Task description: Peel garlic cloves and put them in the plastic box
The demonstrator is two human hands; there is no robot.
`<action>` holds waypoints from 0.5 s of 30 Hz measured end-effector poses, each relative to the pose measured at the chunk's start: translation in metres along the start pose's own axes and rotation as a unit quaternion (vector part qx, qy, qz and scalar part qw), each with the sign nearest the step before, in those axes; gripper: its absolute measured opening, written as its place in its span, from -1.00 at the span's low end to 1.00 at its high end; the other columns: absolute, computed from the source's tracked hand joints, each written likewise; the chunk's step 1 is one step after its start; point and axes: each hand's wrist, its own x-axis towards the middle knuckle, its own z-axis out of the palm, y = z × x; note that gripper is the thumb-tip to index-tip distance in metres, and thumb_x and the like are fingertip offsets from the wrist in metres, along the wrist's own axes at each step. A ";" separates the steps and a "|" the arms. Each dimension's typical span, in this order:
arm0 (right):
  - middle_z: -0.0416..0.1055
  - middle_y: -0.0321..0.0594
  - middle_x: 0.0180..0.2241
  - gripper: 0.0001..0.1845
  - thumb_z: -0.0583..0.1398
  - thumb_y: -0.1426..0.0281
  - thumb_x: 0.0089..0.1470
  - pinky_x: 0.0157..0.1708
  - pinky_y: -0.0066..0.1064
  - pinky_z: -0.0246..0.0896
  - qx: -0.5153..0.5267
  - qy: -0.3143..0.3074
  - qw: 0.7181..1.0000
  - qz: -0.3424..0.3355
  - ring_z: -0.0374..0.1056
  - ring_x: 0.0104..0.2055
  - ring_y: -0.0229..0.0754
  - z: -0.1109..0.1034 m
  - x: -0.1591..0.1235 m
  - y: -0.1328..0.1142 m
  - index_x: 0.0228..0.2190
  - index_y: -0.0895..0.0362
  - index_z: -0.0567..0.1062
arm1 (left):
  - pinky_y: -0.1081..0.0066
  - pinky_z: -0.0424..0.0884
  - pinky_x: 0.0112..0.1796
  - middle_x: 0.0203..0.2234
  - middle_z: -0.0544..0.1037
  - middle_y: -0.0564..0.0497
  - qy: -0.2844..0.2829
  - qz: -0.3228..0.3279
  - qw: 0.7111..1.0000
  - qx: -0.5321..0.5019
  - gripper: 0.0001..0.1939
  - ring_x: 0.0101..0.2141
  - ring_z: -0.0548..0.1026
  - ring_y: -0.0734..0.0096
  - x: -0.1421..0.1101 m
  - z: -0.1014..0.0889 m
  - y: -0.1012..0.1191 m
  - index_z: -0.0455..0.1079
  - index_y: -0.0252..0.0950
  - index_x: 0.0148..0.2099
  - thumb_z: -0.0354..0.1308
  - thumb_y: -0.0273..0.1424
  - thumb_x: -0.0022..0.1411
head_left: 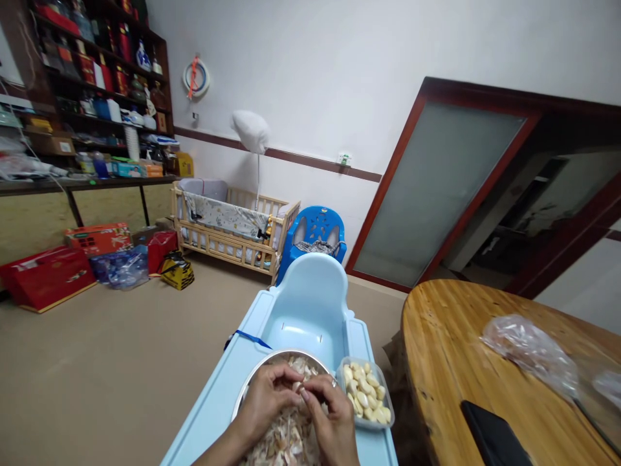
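Observation:
My left hand (269,399) and my right hand (330,414) meet over a round metal bowl (241,393). Between their fingertips they pinch a garlic clove (297,387), partly hidden by the fingers. Dry garlic skins (286,440) fill the bowl beneath. Just right of my right hand sits a clear plastic container (389,421) full of peeled garlic cloves (363,391). Bowl and container both rest on the tray of a light blue plastic high chair (310,291).
To the right stands a wooden table (446,323) with a plastic bag (528,349) and a black phone-like object (492,433). Behind are a blue chair (317,226) and a wooden crib (228,252). Red boxes (48,278) lie on the floor at left.

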 end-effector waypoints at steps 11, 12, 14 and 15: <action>0.41 -0.34 -0.56 -0.89 0.18 0.48 -0.09 -0.45 -0.52 0.22 0.053 0.015 0.998 0.037 0.34 -0.48 -0.25 0.003 0.004 0.002 -0.59 0.10 0.45 | 0.46 0.36 -0.47 -0.67 0.54 0.12 -0.004 -0.011 1.000 -0.016 -0.61 -0.58 0.45 0.40 0.001 0.002 -0.004 0.51 -0.32 -0.39 0.11 -0.70 -0.36; 0.40 -0.35 -0.57 -0.89 0.18 0.47 -0.08 -0.45 -0.52 0.21 0.053 0.015 0.998 0.040 0.33 -0.48 -0.25 0.003 0.003 0.003 -0.59 0.11 0.44 | 0.46 0.36 -0.46 -0.67 0.54 0.12 -0.004 -0.011 1.000 -0.013 -0.59 -0.58 0.46 0.39 0.001 0.002 -0.004 0.51 -0.32 -0.38 0.10 -0.71 -0.36; 0.37 -0.35 -0.58 -0.88 0.17 0.46 -0.07 -0.46 -0.52 0.19 0.048 0.015 0.998 0.042 0.32 -0.49 -0.25 0.004 0.003 0.005 -0.60 0.11 0.41 | 0.46 0.37 -0.44 -0.66 0.55 0.12 -0.002 -0.008 1.000 -0.005 -0.56 -0.57 0.47 0.39 0.001 0.003 -0.004 0.51 -0.31 -0.36 0.08 -0.73 -0.36; 0.36 -0.36 -0.58 -0.87 0.16 0.45 -0.06 -0.46 -0.52 0.18 0.042 0.015 0.998 0.041 0.31 -0.49 -0.25 0.004 0.002 0.007 -0.60 0.11 0.40 | 0.46 0.37 -0.43 -0.66 0.55 0.12 -0.003 -0.005 1.000 -0.001 -0.55 -0.57 0.47 0.39 0.001 0.003 -0.004 0.52 -0.31 -0.36 0.07 -0.73 -0.36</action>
